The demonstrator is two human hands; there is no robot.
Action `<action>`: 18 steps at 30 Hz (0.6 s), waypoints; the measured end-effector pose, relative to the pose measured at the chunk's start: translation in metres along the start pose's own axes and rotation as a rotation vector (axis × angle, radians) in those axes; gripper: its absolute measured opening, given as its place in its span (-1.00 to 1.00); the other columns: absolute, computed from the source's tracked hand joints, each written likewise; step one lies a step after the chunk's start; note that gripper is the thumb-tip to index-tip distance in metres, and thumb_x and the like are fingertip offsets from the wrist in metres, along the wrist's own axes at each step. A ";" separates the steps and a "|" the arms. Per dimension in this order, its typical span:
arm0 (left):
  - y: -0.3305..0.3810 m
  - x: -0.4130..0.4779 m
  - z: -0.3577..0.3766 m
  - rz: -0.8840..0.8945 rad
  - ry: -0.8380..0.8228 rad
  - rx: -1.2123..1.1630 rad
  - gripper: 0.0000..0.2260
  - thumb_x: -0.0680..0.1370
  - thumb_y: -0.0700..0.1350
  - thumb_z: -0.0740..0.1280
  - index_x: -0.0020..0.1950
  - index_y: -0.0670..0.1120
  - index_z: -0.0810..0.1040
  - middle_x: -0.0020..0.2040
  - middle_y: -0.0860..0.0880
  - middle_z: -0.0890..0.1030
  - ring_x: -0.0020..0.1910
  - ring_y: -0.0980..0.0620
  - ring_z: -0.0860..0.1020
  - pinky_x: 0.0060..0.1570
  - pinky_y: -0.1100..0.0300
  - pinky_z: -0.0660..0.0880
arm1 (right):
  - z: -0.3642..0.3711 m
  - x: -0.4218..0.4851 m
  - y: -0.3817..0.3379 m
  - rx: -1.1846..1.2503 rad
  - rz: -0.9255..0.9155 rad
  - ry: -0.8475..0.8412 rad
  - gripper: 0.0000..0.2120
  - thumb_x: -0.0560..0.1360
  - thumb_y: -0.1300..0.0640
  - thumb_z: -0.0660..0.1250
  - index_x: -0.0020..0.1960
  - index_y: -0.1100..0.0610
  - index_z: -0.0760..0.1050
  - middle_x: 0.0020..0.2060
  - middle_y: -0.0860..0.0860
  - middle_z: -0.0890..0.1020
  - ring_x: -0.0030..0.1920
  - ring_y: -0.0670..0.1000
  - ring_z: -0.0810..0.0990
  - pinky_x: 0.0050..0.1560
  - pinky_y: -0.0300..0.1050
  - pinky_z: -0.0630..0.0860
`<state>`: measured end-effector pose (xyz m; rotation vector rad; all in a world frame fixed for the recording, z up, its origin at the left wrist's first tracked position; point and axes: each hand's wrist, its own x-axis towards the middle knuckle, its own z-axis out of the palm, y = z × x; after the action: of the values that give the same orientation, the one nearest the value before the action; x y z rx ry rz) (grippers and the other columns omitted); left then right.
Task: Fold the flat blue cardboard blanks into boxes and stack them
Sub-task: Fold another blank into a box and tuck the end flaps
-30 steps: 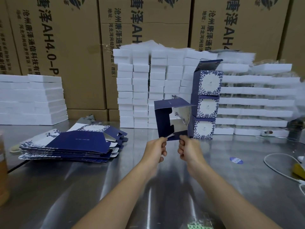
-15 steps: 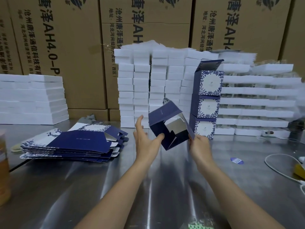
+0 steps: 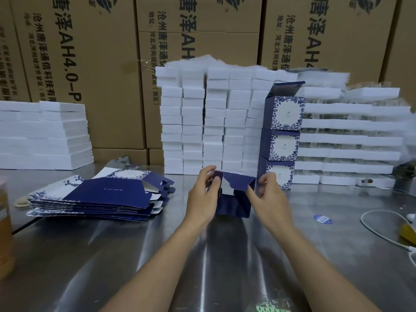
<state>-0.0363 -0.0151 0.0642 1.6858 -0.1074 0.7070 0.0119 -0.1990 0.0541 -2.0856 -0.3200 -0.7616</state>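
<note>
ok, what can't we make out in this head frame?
Head view only:
- Half-folded dark blue cardboard box: sides hidden by the left hand and right hand gripping it; flap lock unclear.
- Small print on the top flat blue cardboard blank: too small to read.
- Amber container: cut off by left edge.
- White cable: runs off right edge.

A half-folded dark blue cardboard box stands upright, its top flaps bent inward and showing white inside. To its left, on the desk, lies a pile of flat blue-and-white floral cardboard blanks. Behind it on the right, three finished floral boxes form a column, and the top one's lid flap is raised.
</note>
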 end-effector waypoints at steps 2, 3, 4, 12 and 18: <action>-0.005 -0.001 0.002 -0.011 -0.024 0.043 -0.71 0.67 0.01 0.30 0.32 0.37 0.49 0.14 0.39 0.61 0.18 0.43 0.54 0.18 0.40 0.46 | 0.000 0.000 0.000 0.008 -0.084 -0.028 -0.57 0.47 -0.33 0.36 0.26 -0.29 0.31 -0.02 -0.24 0.54 -0.11 -0.19 0.56 -0.14 -0.14 0.45; -0.006 -0.001 0.003 -0.011 -0.036 0.073 -0.68 0.65 0.02 0.32 0.30 0.42 0.47 0.08 0.47 0.60 0.16 0.48 0.53 0.14 0.46 0.44 | -0.001 0.000 -0.001 -0.003 -0.116 -0.051 -0.56 0.49 -0.33 0.36 0.31 -0.36 0.31 0.04 -0.28 0.51 -0.08 -0.21 0.57 -0.10 -0.19 0.45; -0.008 -0.001 0.004 -0.008 -0.046 0.099 -0.66 0.64 0.03 0.32 0.30 0.45 0.46 0.06 0.50 0.60 0.14 0.49 0.53 0.13 0.47 0.44 | -0.001 0.000 -0.002 -0.015 -0.137 -0.064 -0.60 0.49 -0.35 0.32 0.29 -0.40 0.35 0.05 -0.30 0.49 -0.06 -0.24 0.58 -0.09 -0.26 0.42; -0.015 -0.003 0.006 -0.039 -0.107 0.228 -0.37 0.51 0.23 0.36 0.56 0.17 0.37 0.37 0.11 0.57 0.34 0.13 0.53 0.37 0.06 0.51 | -0.005 0.001 -0.010 0.133 -0.197 0.066 -0.74 0.51 -0.36 0.28 -0.02 -0.24 0.60 -0.17 -0.12 0.51 -0.10 -0.12 0.54 -0.13 -0.10 0.47; -0.013 0.000 0.002 0.066 0.056 0.314 -0.80 0.65 0.05 0.30 0.25 0.19 0.60 0.07 0.20 0.66 0.06 0.19 0.60 0.06 0.13 0.58 | -0.003 -0.005 -0.024 0.196 -0.274 0.087 -0.83 0.50 -0.23 0.39 0.06 -0.25 0.53 -0.21 -0.12 0.51 -0.15 -0.08 0.57 -0.19 -0.24 0.42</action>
<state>-0.0302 -0.0137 0.0529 1.9663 -0.0125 0.8535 -0.0046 -0.1866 0.0682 -1.8393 -0.6164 -0.9399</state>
